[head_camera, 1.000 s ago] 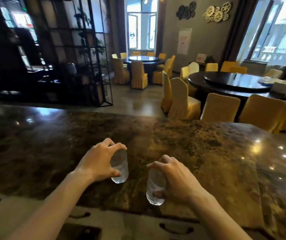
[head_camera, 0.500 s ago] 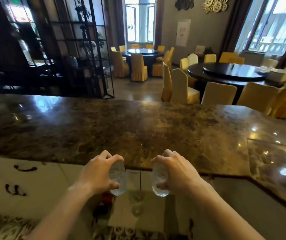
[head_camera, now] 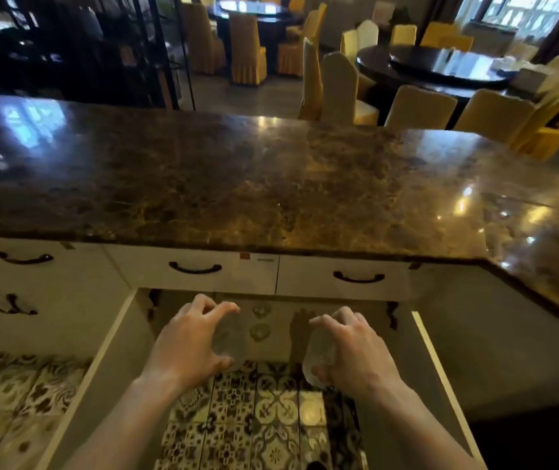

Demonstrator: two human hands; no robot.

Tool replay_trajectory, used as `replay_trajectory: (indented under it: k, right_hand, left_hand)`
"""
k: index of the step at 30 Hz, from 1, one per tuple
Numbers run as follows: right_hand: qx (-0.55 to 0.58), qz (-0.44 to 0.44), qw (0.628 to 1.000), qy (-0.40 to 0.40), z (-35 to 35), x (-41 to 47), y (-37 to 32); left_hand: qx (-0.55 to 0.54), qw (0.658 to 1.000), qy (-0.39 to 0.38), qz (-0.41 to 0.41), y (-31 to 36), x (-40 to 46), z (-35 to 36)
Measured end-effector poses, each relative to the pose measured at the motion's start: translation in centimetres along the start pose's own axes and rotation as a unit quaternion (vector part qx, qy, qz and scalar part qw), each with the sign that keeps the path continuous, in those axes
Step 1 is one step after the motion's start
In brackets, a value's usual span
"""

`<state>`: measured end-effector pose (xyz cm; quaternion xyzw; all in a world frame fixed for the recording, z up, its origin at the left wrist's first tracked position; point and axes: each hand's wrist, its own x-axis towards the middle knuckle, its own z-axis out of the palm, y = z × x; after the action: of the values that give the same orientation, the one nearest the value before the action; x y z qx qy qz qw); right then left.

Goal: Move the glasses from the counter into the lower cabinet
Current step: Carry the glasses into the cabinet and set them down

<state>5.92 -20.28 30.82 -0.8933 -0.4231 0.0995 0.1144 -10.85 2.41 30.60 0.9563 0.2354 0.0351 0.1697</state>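
Observation:
My left hand (head_camera: 188, 344) grips a clear glass (head_camera: 230, 337) from above, held in front of the open lower cabinet (head_camera: 271, 334). My right hand (head_camera: 352, 351) grips a second clear glass (head_camera: 318, 359) the same way, a little lower and to the right. Both glasses hang in the air below the dark marble counter (head_camera: 237, 184), between the two open cabinet doors. Inside the cabinet, two more glasses (head_camera: 260, 322) stand on the shelf, seen from above. No glasses show on the counter top.
Open cabinet doors flank my arms, the left door (head_camera: 102, 361) and the right door (head_camera: 437, 368). Drawers with dark handles (head_camera: 195, 268) sit under the counter edge. Patterned floor tiles (head_camera: 264, 418) lie below. Round tables and yellow chairs (head_camera: 420, 106) stand beyond the counter.
Both hands have carried the glasses off the counter, down past its front edge, to the open cabinet. My view has tilted downward.

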Motion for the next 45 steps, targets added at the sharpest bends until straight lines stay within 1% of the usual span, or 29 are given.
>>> replay_trajectory:
  k: [3,6,9,12,13,16,18,21,23,25,28,31,35,39,45]
  right_hand:
    - [0.000,0.014,1.000,-0.019,4.1,0.3,1.6]
    - [-0.007,0.025,0.999,-0.038,9.0,2.1,4.5]
    - [0.009,0.041,0.998,-0.055,15.3,4.2,8.2]
    - [0.000,0.045,0.996,-0.074,21.7,7.8,12.3]
    - [0.005,0.049,0.996,-0.078,25.9,9.2,14.4]
    - [-0.016,0.039,0.997,-0.068,30.6,12.3,17.2]
    - [-0.009,0.041,0.997,-0.072,35.2,14.6,19.2]
    - [0.018,0.045,0.997,-0.059,42.6,19.0,22.6]
    - [0.052,0.040,0.997,-0.036,47.3,21.4,24.4]
    - [0.056,0.038,0.998,-0.017,51.6,24.3,26.0]
    - [0.035,0.022,0.999,0.013,56.8,28.9,27.9]
    - [0.002,-0.011,0.999,0.041,60.7,33.8,29.5]
    - [-0.003,-0.033,0.996,0.082,63.2,40.5,31.1]
    - [0.027,-0.022,0.997,0.075,64.0,45.7,31.6]
    - [0.023,-0.062,0.997,0.033,65.9,49.5,31.9]
  left_hand:
    - [-0.005,0.999,-0.025,-0.023,-0.3,-0.1,4.6]
    - [-0.021,0.996,-0.060,-0.057,-1.2,1.0,10.9]
    - [-0.059,0.991,-0.091,-0.082,-2.4,2.2,18.8]
    - [-0.050,0.987,-0.129,-0.078,-3.6,5.3,26.9]
    - [-0.059,0.983,-0.144,-0.098,-4.1,6.4,31.7]
    - [-0.044,0.989,-0.108,-0.092,-5.8,8.5,37.4]
    - [-0.049,0.989,-0.105,-0.089,-7.0,9.8,42.3]
    - [-0.014,0.993,-0.096,-0.064,-9.6,13.1,50.3]
    - [-0.001,0.995,-0.080,-0.053,-11.1,14.9,55.2]
    - [0.013,0.997,-0.067,-0.028,-12.6,16.9,59.7]
    - [0.024,0.998,-0.044,0.034,-14.4,20.6,65.3]
    - [0.030,0.997,-0.031,0.071,-15.9,24.7,69.8]
    - [0.047,0.993,-0.019,0.106,-17.3,28.9,73.6]
    - [0.046,0.992,-0.004,0.119,-17.8,32.1,75.2]
    - [0.056,0.989,0.006,0.140,-18.1,34.9,76.0]
